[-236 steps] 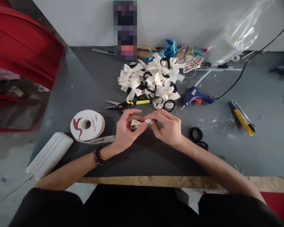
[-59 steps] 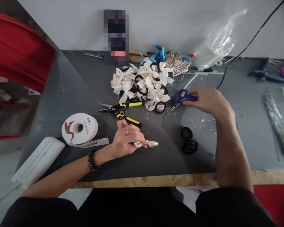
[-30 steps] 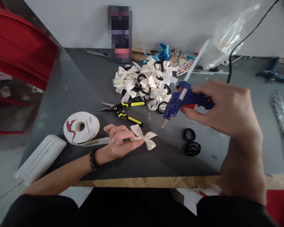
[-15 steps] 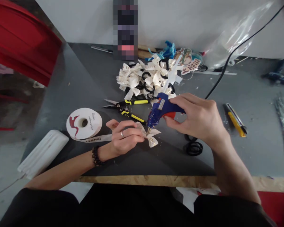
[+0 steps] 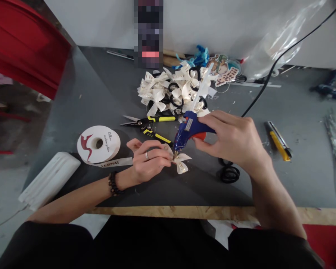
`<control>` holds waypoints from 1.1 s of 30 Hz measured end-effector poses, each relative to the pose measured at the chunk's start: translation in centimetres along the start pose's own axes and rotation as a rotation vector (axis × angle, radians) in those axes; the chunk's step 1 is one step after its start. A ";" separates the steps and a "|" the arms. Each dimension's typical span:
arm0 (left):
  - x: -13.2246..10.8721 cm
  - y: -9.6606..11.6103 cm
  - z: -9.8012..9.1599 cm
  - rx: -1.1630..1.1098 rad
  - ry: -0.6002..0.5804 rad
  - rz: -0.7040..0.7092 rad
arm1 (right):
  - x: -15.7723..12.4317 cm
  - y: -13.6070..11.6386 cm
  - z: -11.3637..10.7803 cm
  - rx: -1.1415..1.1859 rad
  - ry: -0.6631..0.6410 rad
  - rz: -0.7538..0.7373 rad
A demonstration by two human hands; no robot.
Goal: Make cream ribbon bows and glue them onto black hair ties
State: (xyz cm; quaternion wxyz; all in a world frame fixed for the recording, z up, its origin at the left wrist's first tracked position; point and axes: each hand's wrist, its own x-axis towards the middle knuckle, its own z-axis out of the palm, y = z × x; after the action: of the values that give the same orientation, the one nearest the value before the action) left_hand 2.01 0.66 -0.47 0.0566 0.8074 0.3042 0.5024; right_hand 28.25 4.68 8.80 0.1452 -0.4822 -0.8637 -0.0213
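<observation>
Since a second ago, the blue glue gun [image 5: 186, 129] has come down and leftward, its nozzle now at the middle of a cream ribbon bow [image 5: 182, 166]. The left hand [image 5: 149, 161] pinches that bow over the grey table [image 5: 184, 194]; the right hand [image 5: 233, 140] grips the gun's handle. Black rings [image 5: 230, 174] lie to the right, a ribbon spool [image 5: 108, 145] to the left, black-and-yellow snips [image 5: 154, 119] beyond, then a heap of similar bows [image 5: 156, 93]

we have the bow pile [image 5: 184, 92] behind the glue gun [image 5: 186, 129], shears [image 5: 140, 123] at its left, our left hand [image 5: 151, 160] close at its nozzle [image 5: 176, 153], a black cord [image 5: 271, 71] slanting away on its far right, free tabletop [image 5: 193, 192] for us on its near side
</observation>
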 end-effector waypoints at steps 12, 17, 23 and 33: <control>0.2 0.1 0.0 -0.008 -0.006 -0.028 | -0.1 0.7 -0.1 0.014 -0.012 -0.053; -0.1 0.1 0.2 -0.005 -0.003 -0.055 | -0.2 1.1 -0.3 -0.002 -0.044 -0.106; -0.2 -0.1 0.3 -0.007 0.005 -0.047 | -0.5 1.3 -0.3 -0.009 -0.036 -0.116; -0.2 -0.1 0.4 0.005 0.008 -0.046 | -0.6 1.4 -0.3 0.011 -0.047 -0.106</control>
State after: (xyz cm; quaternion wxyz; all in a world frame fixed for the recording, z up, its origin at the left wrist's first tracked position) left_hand 2.18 0.72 -0.87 0.0650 0.7983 0.3243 0.5033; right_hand 29.75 4.90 8.77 0.1262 -0.4355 -0.8912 -0.0130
